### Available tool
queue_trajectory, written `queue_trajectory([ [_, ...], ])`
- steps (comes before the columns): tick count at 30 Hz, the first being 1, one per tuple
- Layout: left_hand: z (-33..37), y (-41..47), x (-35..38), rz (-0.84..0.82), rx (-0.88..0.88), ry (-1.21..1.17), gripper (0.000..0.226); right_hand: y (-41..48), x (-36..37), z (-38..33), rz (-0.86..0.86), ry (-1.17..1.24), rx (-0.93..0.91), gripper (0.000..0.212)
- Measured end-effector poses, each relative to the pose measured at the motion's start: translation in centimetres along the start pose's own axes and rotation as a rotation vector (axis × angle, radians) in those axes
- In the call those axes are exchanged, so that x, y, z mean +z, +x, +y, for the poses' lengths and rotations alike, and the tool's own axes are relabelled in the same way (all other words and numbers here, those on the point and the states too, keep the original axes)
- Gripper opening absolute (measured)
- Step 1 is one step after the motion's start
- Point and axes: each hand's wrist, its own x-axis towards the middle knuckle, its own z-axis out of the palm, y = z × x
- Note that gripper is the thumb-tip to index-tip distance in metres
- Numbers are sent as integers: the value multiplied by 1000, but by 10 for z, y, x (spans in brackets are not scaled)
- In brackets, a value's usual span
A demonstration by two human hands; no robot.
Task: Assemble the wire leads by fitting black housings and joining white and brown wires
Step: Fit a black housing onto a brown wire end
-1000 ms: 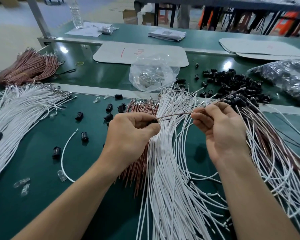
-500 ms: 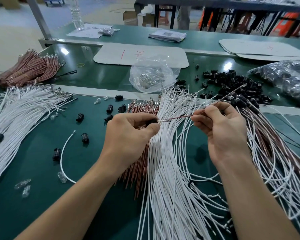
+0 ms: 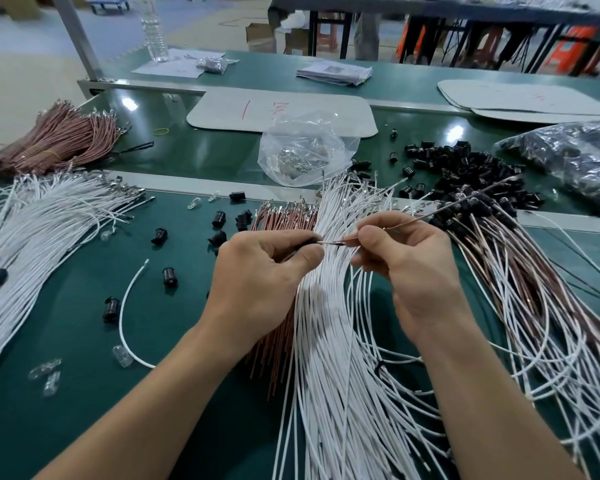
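Observation:
My left hand (image 3: 260,282) pinches a small black housing (image 3: 307,241) between thumb and fingers, mostly hidden. My right hand (image 3: 409,268) grips a thin brown wire (image 3: 440,212) close to its metal tip, which points into the housing; the wire's free end rises toward the upper right. Both hands hover over a fan of white wires (image 3: 329,341). A bundle of brown wires (image 3: 284,223) lies under my left hand. Loose black housings (image 3: 465,168) are piled at the back right.
More white wires (image 3: 42,230) lie at the left and a brown bundle (image 3: 59,140) at the far left. A clear bag of terminals (image 3: 302,154) sits at centre back. Scattered housings (image 3: 169,276) and a single white wire (image 3: 125,313) lie on the green mat.
My right hand has slid along the brown wire toward my left hand, so the gap between the hands has closed and the wire tip sits at the housing.

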Motion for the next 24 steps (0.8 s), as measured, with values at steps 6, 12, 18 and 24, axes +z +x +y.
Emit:
queue_trajectory([
  [6, 3, -6, 0, -11, 50, 99, 20, -1, -1, 0, 0, -79, -196, 19],
  [12, 8, -10, -1, 86, 226, 308, 31, -1, 0, 2, -17, -81, -225, 17],
  [18, 10, -12, -2, 103, 233, 289, 32, -3, 3, 3, -32, -57, -179, 17],
  [24, 13, -14, -3, 132, 279, 329, 32, -3, 3, 2, 22, -102, -175, 11],
])
